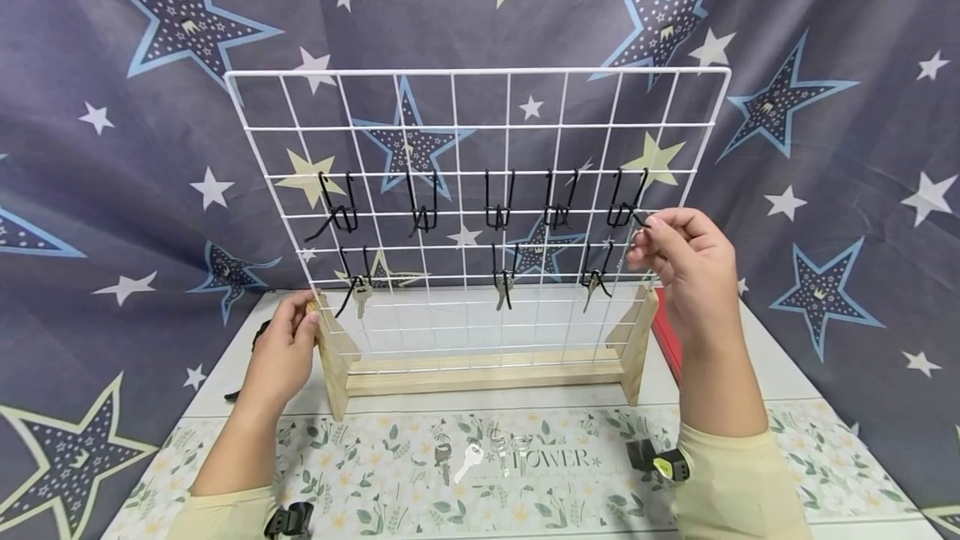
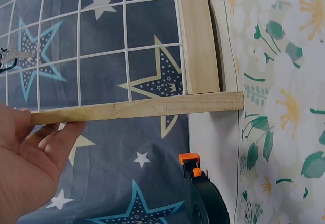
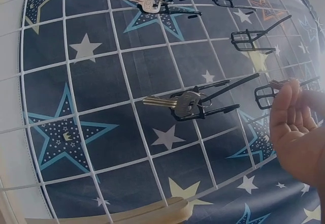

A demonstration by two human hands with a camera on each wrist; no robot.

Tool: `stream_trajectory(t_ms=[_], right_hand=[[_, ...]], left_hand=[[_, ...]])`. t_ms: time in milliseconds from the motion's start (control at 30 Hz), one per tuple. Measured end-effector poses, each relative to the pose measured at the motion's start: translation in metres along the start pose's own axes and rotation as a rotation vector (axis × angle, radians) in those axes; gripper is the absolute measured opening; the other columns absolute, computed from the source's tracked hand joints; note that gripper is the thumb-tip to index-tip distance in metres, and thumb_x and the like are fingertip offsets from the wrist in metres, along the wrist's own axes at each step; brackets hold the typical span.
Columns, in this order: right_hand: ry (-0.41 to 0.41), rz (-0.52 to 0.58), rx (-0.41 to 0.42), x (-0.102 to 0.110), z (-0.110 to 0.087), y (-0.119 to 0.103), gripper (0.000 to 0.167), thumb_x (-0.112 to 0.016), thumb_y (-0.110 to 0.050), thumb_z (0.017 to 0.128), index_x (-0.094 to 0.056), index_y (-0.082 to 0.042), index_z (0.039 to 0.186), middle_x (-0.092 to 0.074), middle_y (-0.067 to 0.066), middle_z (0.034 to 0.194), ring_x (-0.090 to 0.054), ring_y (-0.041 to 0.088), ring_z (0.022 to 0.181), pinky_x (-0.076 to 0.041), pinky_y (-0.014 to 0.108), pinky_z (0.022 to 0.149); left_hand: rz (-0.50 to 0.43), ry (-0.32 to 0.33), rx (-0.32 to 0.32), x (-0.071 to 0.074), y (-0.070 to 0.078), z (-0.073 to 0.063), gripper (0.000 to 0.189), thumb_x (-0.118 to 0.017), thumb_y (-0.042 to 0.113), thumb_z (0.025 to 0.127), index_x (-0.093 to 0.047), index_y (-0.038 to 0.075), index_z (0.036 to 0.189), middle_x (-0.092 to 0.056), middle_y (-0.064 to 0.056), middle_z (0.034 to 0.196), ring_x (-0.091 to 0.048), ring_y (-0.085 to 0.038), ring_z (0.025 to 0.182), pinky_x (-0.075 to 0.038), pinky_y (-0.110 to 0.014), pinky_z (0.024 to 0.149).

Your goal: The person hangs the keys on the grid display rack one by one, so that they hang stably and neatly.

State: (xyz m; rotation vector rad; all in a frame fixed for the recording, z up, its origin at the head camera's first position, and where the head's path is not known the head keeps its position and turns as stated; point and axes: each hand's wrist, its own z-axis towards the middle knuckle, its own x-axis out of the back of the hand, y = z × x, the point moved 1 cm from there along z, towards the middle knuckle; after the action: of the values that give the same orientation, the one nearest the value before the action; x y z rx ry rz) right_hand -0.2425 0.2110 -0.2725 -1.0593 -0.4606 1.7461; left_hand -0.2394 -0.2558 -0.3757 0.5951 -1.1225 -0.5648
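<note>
The left hand (image 1: 283,348) grips the top end of the wooden upright (image 1: 332,361), thumb and fingers bent about its edge, probably to steady the white wire grid (image 1: 480,72). Along it, three keys (image 1: 362,298) hang from the lower hooks (image 1: 358,280), spaced apart, seemingly to keep each one separate. In front of the stand, loose keys (image 1: 468,461) lie on the floral mat (image 1: 390,502) covering part of the surface (image 1: 480,403), presumably for easy reach. On the right, the right hand (image 1: 690,265) is nearly closed, its fingertips and thumb pinching a small metal piece, apparently another key (image 3: 278,84), at the rightmost upper hook (image 1: 622,213), perhaps to bring it to the prong. The left wrist view alone makes out an orange-and-black tape measure (image 2: 205,196) beside the upright; the right wrist view shows a hung key's ring around its hook, too small to read from the head. Whether the pinched piece has a ring cannot be told.
</note>
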Motion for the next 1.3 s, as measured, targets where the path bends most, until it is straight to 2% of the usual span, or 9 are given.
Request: stream_trajectory(t_ms=[633, 867, 1300], right_hand=[[0.018, -0.057, 0.001, 0.001, 0.013, 0.011, 0.008, -0.065, -0.001, 0.093, -0.06, 0.005, 0.093, -0.064, 0.012, 0.075, -0.064, 0.018, 0.059, -0.062, 0.026, 0.058], [0.029, -0.071, -0.008, -0.001, 0.016, 0.014, 0.003, -0.061, 0.001, 0.094, -0.06, 0.004, 0.093, -0.065, 0.011, 0.074, -0.065, 0.017, 0.058, -0.061, 0.026, 0.057], [0.038, -0.14, 0.011, 0.0, 0.016, 0.019, 0.011, -0.064, -0.003, 0.094, -0.057, 0.005, 0.096, -0.064, 0.011, 0.076, -0.066, 0.017, 0.058, -0.062, 0.026, 0.058]], left_hand=[[-0.011, -0.001, -0.009, -0.001, -0.001, 0.001, 0.041, -0.033, 0.03, 0.108, -0.039, 0.014, 0.146, -0.06, -0.018, 0.129, -0.059, -0.03, 0.107, -0.052, -0.051, 0.093], [-0.012, -0.004, -0.005, -0.001, 0.0, 0.001, 0.042, -0.033, 0.03, 0.108, -0.039, 0.015, 0.146, -0.059, -0.018, 0.129, -0.059, -0.031, 0.108, -0.052, -0.052, 0.094], [-0.011, -0.006, -0.006, -0.001, -0.001, 0.001, 0.041, -0.033, 0.03, 0.108, -0.038, 0.015, 0.146, -0.059, -0.018, 0.129, -0.059, -0.03, 0.108, -0.052, -0.05, 0.093]])
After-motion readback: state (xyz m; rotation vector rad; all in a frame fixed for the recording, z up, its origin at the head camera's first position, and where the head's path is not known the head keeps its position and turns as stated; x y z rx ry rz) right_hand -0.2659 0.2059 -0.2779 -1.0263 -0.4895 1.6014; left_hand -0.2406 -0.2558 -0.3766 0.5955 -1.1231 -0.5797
